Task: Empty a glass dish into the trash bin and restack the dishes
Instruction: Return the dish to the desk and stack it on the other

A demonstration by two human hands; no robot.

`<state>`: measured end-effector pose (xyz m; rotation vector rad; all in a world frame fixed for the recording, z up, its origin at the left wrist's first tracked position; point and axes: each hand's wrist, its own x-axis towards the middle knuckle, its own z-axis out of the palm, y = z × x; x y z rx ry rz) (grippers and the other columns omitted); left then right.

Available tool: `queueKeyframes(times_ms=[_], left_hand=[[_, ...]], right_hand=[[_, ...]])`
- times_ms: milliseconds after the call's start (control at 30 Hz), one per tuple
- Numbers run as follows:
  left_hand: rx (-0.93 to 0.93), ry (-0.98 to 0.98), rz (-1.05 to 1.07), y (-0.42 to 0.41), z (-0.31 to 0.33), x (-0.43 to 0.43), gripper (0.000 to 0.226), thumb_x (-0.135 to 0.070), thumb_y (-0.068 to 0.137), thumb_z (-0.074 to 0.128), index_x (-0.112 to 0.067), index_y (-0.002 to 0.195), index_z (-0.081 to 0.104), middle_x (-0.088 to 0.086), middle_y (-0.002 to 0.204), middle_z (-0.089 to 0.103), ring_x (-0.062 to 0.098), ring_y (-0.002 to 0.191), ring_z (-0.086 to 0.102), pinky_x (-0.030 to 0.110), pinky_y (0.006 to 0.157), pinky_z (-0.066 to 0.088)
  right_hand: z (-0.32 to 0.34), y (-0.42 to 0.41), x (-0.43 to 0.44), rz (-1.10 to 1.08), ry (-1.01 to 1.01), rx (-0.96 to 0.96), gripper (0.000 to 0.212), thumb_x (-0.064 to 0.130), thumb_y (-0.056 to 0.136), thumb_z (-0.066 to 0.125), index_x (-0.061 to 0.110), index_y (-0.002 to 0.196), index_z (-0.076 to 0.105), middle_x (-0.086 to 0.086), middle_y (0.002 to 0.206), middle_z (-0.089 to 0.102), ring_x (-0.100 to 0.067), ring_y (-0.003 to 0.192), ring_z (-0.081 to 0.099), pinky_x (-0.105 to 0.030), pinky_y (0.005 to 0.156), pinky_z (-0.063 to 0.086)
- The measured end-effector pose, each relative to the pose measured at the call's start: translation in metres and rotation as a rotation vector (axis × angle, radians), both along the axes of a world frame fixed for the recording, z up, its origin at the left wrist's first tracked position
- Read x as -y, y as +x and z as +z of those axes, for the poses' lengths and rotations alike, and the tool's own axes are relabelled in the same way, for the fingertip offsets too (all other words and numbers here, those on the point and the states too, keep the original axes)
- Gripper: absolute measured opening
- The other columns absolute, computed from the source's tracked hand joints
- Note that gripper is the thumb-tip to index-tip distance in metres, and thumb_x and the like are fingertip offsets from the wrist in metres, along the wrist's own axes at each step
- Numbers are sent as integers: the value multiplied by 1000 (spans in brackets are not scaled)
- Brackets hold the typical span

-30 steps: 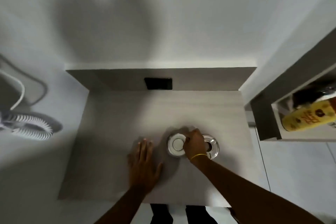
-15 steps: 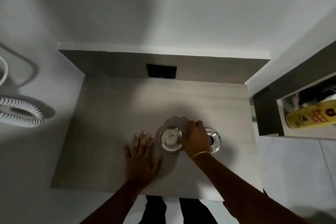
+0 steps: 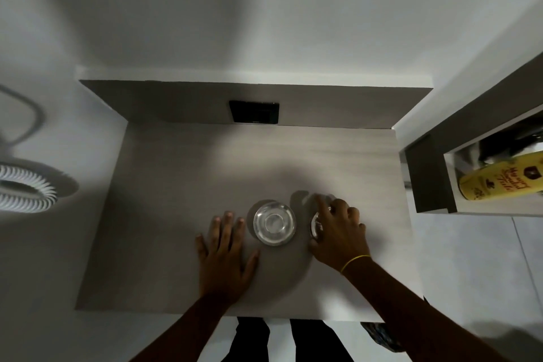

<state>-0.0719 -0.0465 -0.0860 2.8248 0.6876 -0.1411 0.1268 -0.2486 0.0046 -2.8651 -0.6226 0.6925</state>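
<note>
Two small round glass dishes stand side by side on a grey wooden shelf. The left glass dish is in full view, upright and untouched. My right hand lies over the right glass dish, fingers curled around its rim; only the dish's left edge shows. Whether anything lies inside that dish is hidden. My left hand rests flat on the shelf just left of the left dish, fingers spread, holding nothing. No trash bin is in view.
A black wall plate sits on the shelf's back panel. To the right, an open cabinet holds a yellow bottle. A white coiled cord hangs on the left wall. My legs show below the shelf's front edge.
My right hand has left the left dish and moved right, onto the right dish. My left hand has stayed flat on the shelf.
</note>
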Motion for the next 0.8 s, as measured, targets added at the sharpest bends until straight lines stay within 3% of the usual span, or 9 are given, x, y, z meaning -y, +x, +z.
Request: queueKeyframes(times_ms=[200, 400, 800], left_hand=[[4, -2, 8, 0, 0, 1, 87, -70, 99, 46, -24, 171, 29, 7, 182, 19, 32, 169, 10, 75, 125, 20], [26, -43, 10, 0, -3, -1, 87, -75, 101, 35, -28, 173, 19, 7, 183, 12, 33, 169, 7, 76, 126, 14], [11, -11, -6, -1, -5, -1, 87, -73, 101, 41, -28, 173, 20, 6, 183, 13, 33, 169, 9, 75, 127, 14]], right_hand=[[18, -9, -31, 8, 191, -36, 104, 65, 61, 68, 38, 153, 28, -7, 144, 37, -38, 124, 44, -57, 91, 57], [14, -32, -79, 206, 120, -52, 95, 52, 63, 67, 29, 149, 36, -11, 149, 37, -41, 130, 40, -56, 95, 52], [-3, -39, -95, 317, 36, -34, 93, 49, 60, 72, 27, 144, 42, -11, 148, 39, -41, 130, 39, -56, 94, 48]])
